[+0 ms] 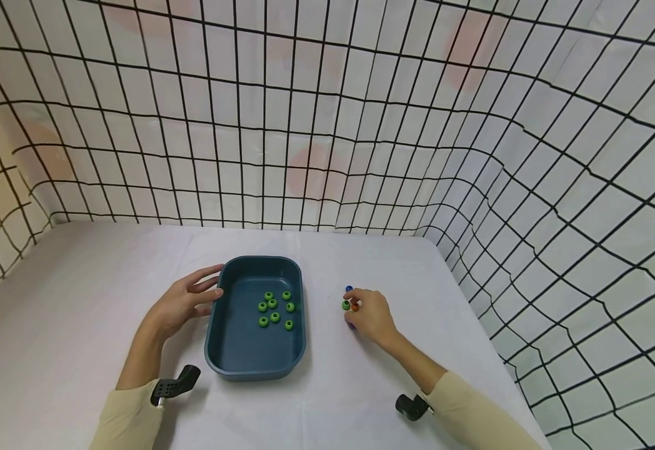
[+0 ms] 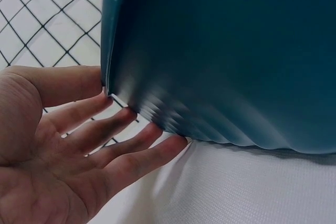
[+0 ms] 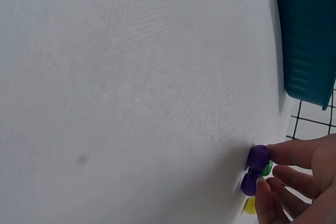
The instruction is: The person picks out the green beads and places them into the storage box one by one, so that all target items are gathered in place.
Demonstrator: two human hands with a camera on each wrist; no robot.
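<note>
My left hand is at the left side of a dark blue-green tray. Its fingers touch the tray's outer wall, with the thumb at the rim. Several green ring-shaped beads lie inside the tray. To the right of it, my right hand reaches down to a small group of beads on the cloth. A blue bead, a green bead and an orange bead show around its fingertips. In the right wrist view, fingertips touch purple beads, and a yellow bead is partly hidden.
White cloth covers the table under the tray and beads. Black netting over white sheets stands along the back and both sides. A black wrist camera sits at the left cuff, another at the right.
</note>
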